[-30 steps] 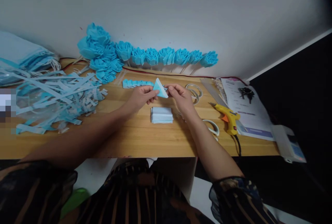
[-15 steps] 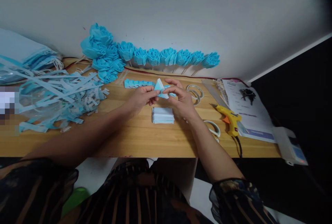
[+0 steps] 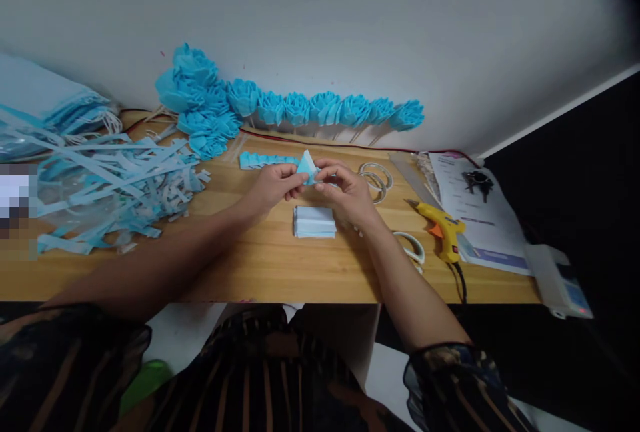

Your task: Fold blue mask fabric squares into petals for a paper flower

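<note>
A folded blue and white piece is held up between my two hands above the table. My left hand pinches its left side between thumb and fingers. On the right side, the fingertips of my right hand close on its edge. Just below my hands lies a stack of pale blue rectangles. Behind my left hand runs a row of folded blue pieces, its right end hidden by my hands.
Blue flowers line the wall. Cut strips are heaped at the left. At the right are tape rolls, scissors, a yellow glue gun, a printed sheet and keys.
The right corner of the folded piece has turned in under my right fingers, so it looks narrower. My right fingers have drawn closer together around it.
</note>
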`<state>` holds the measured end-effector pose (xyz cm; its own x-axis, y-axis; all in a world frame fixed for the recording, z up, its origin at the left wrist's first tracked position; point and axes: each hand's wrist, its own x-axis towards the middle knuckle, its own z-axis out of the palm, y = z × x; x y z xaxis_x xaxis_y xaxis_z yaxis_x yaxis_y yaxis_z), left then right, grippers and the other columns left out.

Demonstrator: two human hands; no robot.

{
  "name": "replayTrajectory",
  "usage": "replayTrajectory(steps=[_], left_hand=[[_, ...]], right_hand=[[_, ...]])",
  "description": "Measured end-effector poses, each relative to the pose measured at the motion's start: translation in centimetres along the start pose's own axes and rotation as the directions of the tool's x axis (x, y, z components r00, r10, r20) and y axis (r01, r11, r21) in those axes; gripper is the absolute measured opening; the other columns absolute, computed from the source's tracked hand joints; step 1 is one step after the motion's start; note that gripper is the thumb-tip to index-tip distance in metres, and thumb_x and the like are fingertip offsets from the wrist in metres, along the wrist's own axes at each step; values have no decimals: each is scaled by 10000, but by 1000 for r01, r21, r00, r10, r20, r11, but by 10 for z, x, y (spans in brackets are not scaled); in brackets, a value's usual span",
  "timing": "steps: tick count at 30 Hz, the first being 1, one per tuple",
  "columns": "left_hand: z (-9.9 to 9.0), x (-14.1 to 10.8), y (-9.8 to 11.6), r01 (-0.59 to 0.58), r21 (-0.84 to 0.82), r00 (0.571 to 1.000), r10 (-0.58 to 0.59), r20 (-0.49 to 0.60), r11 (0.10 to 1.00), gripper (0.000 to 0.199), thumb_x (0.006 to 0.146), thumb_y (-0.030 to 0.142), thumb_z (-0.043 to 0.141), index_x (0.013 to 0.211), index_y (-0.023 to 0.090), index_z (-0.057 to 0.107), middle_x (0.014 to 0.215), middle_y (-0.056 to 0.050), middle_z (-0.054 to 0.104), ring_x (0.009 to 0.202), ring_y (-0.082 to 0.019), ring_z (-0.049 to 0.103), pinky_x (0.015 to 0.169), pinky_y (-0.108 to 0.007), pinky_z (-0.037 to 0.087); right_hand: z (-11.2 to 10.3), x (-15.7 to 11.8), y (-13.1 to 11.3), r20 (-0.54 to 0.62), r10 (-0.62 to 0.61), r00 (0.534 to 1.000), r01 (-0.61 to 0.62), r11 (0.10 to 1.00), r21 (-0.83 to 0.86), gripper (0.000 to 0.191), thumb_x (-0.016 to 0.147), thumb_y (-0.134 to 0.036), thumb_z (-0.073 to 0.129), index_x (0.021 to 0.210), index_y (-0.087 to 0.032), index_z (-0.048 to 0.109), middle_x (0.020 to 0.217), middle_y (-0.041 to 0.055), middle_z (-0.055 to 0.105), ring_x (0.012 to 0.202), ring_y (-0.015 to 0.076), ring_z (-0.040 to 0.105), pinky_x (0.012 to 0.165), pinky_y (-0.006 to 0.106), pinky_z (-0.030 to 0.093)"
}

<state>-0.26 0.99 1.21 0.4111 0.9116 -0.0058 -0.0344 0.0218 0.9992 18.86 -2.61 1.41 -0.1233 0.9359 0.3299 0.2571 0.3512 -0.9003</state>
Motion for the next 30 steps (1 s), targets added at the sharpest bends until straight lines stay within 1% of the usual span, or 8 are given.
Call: replayTrajectory(steps=[5,10,12,16,19,23,26,30], left_hand=[[-1,2,-3,75,-123,997,-71,38,990,266,821,278,733,640,173,569,611,1,620,526,-77,529,516,-223,374],[0,1,-2,96,-125,995,-90,48,987,268,820,267,733,634,173,565,585,5,606,517,-73,517,507,-220,361],[1,0,-1,77,-99,996,-73,45,992,266,823,267,730,634,172,570,580,8,600,511,-70,507,503,-218,354],[2,-1,3,11,-2,1000,-11,23,1000,262,825,264,714,628,171,569,578,16,588,509,-70,491,506,-215,361],[2,-1,3,-36,84,999,36,1,996,247,811,269,709,633,178,563,572,25,579,514,-77,495,502,-212,365],[1,0,0,-101,141,995,98,22,985,262,808,308,714,635,187,558,589,21,587,528,-82,499,511,-213,385],[1,0,-1,-119,148,993,116,28,982,259,811,304,705,630,187,561,600,16,588,538,-83,498,521,-215,389],[2,-2,1,-109,152,994,108,12,982,234,825,262,671,629,187,565,600,20,587,543,-84,504,533,-219,393]], right_hand=[[-3,0,-3,50,-39,998,41,999,-23,204,792,-257,760,993,-294,772,1352,44,680,1263,240,620,1026,411,494],[-4,0,-2,46,-36,998,37,999,-22,71,814,-308,763,878,-282,772,1288,43,705,1251,253,618,1096,463,445],[-3,1,-1,40,-24,999,25,1000,-14,88,810,-349,782,840,-268,767,1239,49,714,1224,251,625,1096,457,441],[1,1,1,20,28,999,-29,998,52,185,804,-424,788,816,-245,744,1154,53,722,1117,226,654,989,390,493],[4,0,2,4,75,997,-75,993,93,273,780,-490,805,799,-234,714,1057,40,729,1038,206,652,937,351,498],[6,1,4,-9,141,990,-138,982,127,346,740,-526,832,801,-222,677,852,-2,680,810,153,598,781,298,471],[6,2,5,-7,155,988,-151,968,202,350,717,-468,857,914,-231,691,837,-17,670,766,137,585,737,283,450],[5,3,7,15,204,979,-200,939,280,487,685,-399,869,1120,-256,704,846,-30,663,733,127,571,678,272,425]])
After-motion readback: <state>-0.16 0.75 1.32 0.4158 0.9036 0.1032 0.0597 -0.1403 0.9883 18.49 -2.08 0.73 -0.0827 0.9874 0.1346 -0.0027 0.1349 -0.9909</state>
